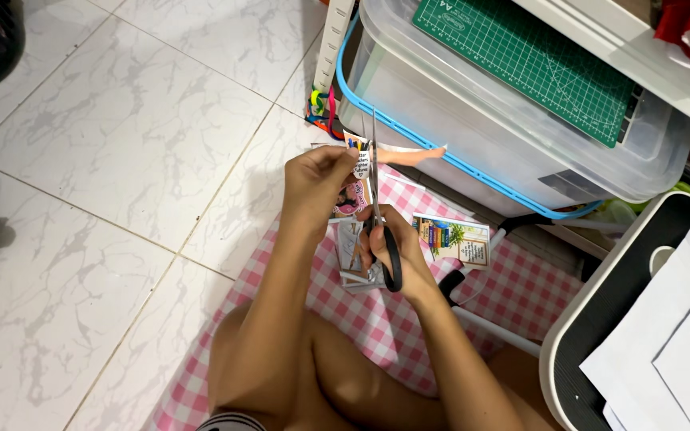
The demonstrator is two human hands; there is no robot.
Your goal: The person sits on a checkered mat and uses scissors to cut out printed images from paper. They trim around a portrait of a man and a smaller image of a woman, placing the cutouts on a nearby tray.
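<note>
Right now, left hand pinches printed paper; right hand grips scissors.

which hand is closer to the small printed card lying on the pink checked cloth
Right. The right hand, gripping the scissors, sits just beside the printed card; the left hand is farther off, holding the paper cutout.

We count two hands, one pair of scissors, one clear storage bin — one green cutting mat, one pink checked cloth — two white sheets.
</note>
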